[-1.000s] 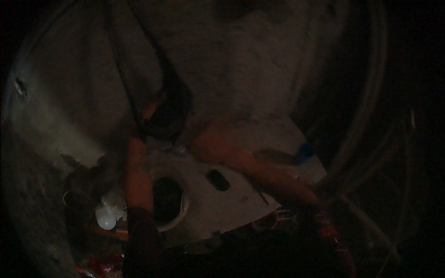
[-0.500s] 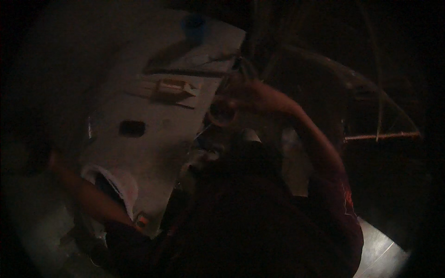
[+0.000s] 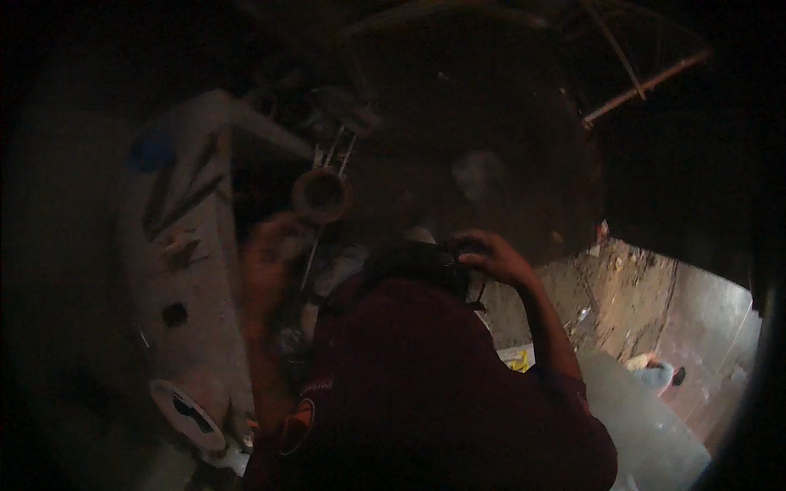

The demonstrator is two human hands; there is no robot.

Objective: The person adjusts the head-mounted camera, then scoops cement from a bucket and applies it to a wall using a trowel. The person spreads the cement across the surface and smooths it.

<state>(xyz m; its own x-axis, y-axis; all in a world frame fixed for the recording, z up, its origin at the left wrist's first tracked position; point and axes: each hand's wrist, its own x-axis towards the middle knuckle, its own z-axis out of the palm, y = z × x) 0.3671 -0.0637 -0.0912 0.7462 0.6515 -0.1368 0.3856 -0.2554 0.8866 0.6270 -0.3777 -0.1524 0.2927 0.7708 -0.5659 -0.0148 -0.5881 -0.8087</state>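
Pale counter (image 3: 214, 286) runs down the left; dim and blurry. Blue thing (image 3: 152, 154) at counter's far end, kind unclear. Dark slot (image 3: 174, 314) midway along counter top. Small tan object (image 3: 182, 243) on counter, just beyond slot. Long dark strip (image 3: 193, 201) on counter, beyond tan object. Pale oval rim (image 3: 214, 439) with dark opening at counter's near end. Left hand (image 3: 274, 250) just right of counter edge, heavily blurred; can't tell if fingers are closed or holding anything. Round ring (image 3: 341, 196) near that hand, right of counter; contact unclear. 2 thin rods (image 3: 338, 150) beyond ring, right of counter. Dark object (image 3: 417, 263) well right of counter, against the shirt front. Right hand (image 3: 494, 255) farther right of counter, fingers bent at dark object's edge; can't tell whether they grip it. Yellow item (image 3: 517, 360) farthest right of counter, near right forearm.
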